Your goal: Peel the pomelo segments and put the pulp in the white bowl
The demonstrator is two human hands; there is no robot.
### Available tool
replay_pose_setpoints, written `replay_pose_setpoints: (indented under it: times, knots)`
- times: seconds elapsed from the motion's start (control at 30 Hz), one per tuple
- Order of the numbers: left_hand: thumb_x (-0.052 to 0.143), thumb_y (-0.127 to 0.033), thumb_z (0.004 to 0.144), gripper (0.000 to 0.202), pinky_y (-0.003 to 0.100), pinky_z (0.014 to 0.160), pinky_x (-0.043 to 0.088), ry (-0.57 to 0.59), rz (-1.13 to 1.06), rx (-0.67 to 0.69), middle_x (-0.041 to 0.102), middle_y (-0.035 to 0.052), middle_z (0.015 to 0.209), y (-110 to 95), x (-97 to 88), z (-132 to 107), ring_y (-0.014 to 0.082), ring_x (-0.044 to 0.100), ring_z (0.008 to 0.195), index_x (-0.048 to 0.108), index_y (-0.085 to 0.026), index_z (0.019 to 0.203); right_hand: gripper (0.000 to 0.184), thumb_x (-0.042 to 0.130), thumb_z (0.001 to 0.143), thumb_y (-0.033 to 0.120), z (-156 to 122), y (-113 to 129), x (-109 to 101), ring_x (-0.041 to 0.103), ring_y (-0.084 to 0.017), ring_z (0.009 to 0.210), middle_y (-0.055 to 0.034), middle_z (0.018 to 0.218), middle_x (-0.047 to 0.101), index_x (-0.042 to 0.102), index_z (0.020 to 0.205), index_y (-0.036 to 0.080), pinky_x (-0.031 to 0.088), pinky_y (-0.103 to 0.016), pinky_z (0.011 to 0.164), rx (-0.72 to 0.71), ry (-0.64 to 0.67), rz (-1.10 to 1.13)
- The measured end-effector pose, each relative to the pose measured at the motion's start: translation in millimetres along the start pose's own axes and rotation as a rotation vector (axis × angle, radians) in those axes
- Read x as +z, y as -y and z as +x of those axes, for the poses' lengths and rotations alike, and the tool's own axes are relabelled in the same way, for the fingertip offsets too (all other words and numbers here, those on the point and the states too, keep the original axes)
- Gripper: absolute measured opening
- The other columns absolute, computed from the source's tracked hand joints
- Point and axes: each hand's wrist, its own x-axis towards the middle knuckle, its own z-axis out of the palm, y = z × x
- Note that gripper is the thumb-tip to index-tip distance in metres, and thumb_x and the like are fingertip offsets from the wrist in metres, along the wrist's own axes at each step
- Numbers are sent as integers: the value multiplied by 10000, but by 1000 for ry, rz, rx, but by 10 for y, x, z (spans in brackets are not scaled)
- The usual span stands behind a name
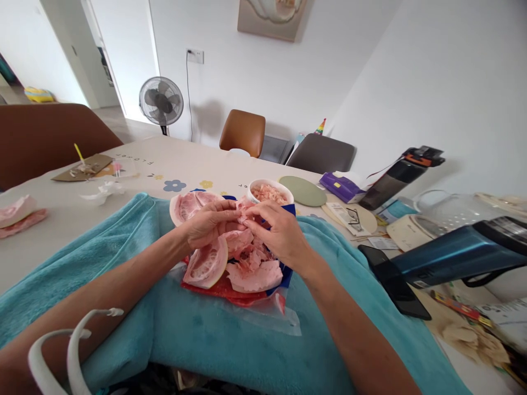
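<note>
Between both hands is a small pink pomelo piece point(244, 207), pinched in the fingertips. My left hand point(212, 224) grips it from the left, closed, and my right hand point(280, 233) closes on it from the right. Below them lie pomelo rinds point(207, 264) and torn pink membrane point(251, 258) on a red and blue plastic bag point(230, 292). Another rind point(189, 206) lies behind my left hand. Just beyond the fingers stands a white bowl point(252, 187) with loose pomelo flesh point(269, 193) in it.
A teal towel point(206, 345) covers the front of the table point(156, 156). To the right are a blue bottle point(440, 255), a black phone point(391, 282), a dark bottle point(391, 178), a purple tissue pack point(340, 186) and a green mat point(302, 191). More rind point(18, 211) lies far left.
</note>
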Motion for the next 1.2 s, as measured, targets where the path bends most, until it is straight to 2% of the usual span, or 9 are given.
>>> replay_pose_setpoints:
  times: [0.27, 0.47, 0.73, 0.87, 1.07, 1.2]
  knots:
    - [679, -37, 761, 68, 213, 688, 590, -28, 4, 52, 697, 26, 739, 22, 42, -8, 108, 683, 662, 684, -101, 783, 104, 579, 859, 188, -8, 17, 39, 566, -136, 747, 0, 781, 604, 551, 761, 211, 464, -261, 689, 83, -33, 17]
    - [720, -135, 767, 70, 232, 765, 567, -6, 111, 152, 718, 32, 834, 33, 46, -22, 119, 687, 769, 705, -117, 833, 90, 531, 888, 207, -18, 18, 101, 621, -164, 833, -37, 872, 666, 602, 833, 216, 478, -290, 756, 72, -69, 14]
    - [761, -222, 722, 248, 288, 761, 552, -135, 328, 286, 709, 45, 807, 54, 131, -57, 161, 684, 784, 664, -120, 926, 114, 540, 823, 168, -33, 45, 209, 574, -175, 701, -37, 757, 614, 535, 723, 221, 438, -306, 659, 166, -167, -152]
    - [744, -219, 723, 253, 295, 754, 550, -183, 401, 354, 703, 35, 811, 57, 153, -67, 162, 677, 790, 646, -126, 937, 132, 540, 832, 191, -21, 64, 203, 561, -158, 651, -15, 707, 613, 511, 706, 218, 415, -289, 629, 242, -138, -49]
    - [725, -187, 712, 196, 274, 715, 549, -215, 474, 373, 688, 17, 771, 27, 184, -67, 143, 661, 747, 625, -137, 874, 65, 554, 846, 228, -18, 64, 167, 595, -152, 681, -8, 759, 665, 599, 805, 208, 428, -277, 645, 306, -120, 172]
    - [714, -152, 697, 157, 265, 702, 541, -250, 471, 381, 672, 0, 719, -5, 214, -89, 125, 645, 692, 617, -144, 820, 100, 594, 808, 209, -13, -10, 165, 583, -162, 700, 0, 708, 631, 558, 715, 215, 438, -295, 675, 282, -112, 84]
